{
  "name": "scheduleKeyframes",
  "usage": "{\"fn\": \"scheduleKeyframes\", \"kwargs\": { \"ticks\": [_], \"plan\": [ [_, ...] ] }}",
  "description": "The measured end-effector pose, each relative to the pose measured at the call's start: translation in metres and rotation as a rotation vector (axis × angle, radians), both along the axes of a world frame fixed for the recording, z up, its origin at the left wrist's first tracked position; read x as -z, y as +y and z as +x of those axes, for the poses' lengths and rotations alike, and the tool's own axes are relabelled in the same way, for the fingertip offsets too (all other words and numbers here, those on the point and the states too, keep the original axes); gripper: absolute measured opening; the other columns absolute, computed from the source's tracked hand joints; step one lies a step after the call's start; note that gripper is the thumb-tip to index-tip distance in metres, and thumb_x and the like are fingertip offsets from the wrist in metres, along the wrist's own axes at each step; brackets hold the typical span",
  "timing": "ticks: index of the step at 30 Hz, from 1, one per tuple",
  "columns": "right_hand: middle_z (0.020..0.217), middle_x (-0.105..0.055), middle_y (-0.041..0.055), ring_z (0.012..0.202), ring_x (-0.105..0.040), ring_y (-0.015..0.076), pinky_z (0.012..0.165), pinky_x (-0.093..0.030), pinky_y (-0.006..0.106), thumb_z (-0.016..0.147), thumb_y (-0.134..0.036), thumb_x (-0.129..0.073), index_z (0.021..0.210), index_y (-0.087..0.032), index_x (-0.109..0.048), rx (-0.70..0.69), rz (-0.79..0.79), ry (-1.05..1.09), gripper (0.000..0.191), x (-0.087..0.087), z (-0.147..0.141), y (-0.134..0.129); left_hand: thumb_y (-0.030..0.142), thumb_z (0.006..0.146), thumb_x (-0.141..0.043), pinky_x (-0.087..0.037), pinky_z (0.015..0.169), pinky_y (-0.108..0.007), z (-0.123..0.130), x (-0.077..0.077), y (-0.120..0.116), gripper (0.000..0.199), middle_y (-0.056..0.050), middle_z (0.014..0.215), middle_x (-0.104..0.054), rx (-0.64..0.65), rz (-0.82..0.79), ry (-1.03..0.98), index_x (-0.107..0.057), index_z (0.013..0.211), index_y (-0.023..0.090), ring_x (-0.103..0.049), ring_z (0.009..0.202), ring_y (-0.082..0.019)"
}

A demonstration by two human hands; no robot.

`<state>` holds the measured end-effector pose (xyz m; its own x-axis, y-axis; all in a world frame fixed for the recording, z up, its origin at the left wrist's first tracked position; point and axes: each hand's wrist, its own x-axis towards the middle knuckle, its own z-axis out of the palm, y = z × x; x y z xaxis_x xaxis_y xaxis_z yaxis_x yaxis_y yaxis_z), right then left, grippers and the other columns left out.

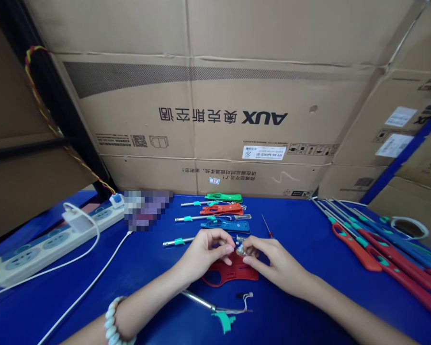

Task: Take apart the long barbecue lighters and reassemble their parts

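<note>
My right hand [264,254] pinches a small pale part [241,250], too small to name, between thumb and fingers. Close beside it, my left hand [215,247] has its fingers curled with thumb and fingertips together; whatever lies in that pinch is hard to make out. Below both hands is a red lighter handle shell [242,272], partly covered by them. Nearer to me lies a metal lighter tube [201,301] with thin wires, and a green trigger piece [224,322] beside its end. A small black part [242,295] with white wires sits next to these.
Beyond my hands lie green [224,197], orange [222,209] and blue lighter handles [226,225] with metal tubes. A screwdriver [267,226] lies behind my right hand. Several long lighters [377,258] are at right, a power strip [53,242] at left, cardboard [215,134] behind.
</note>
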<state>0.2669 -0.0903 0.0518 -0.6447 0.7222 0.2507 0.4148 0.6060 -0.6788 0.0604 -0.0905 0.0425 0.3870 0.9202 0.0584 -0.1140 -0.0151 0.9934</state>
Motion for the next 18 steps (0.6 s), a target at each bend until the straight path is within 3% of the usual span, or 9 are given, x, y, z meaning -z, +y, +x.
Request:
{"fn": "scheduleKeyframes", "kwargs": {
  "ticks": [10,18],
  "plan": [
    [0.081,-0.063,-0.0009,0.072,-0.055,0.0128,0.067,-0.04,0.022,0.092,-0.024,-0.053,0.09,-0.02,-0.057,-0.023,0.088,-0.049,0.006,0.004,0.0002,-0.0016,0.04,0.073,-0.074,-0.049,0.06,-0.024,0.0013,0.0042,-0.0004,0.032,-0.003,0.069,-0.063,-0.005,0.047,0.039,-0.065,0.076,0.01,-0.058,0.059,-0.011],
    [0.081,-0.065,0.0007,0.074,-0.057,0.015,0.068,-0.041,0.024,0.093,-0.027,-0.051,0.09,-0.02,-0.058,0.002,0.11,-0.075,0.01,0.0022,0.0018,-0.0011,0.028,0.082,-0.066,-0.045,0.063,-0.022,-0.0001,0.0013,-0.0046,0.015,-0.002,0.077,-0.059,-0.075,0.238,0.125,-0.063,0.08,0.014,-0.054,0.071,-0.013]
  ]
}}
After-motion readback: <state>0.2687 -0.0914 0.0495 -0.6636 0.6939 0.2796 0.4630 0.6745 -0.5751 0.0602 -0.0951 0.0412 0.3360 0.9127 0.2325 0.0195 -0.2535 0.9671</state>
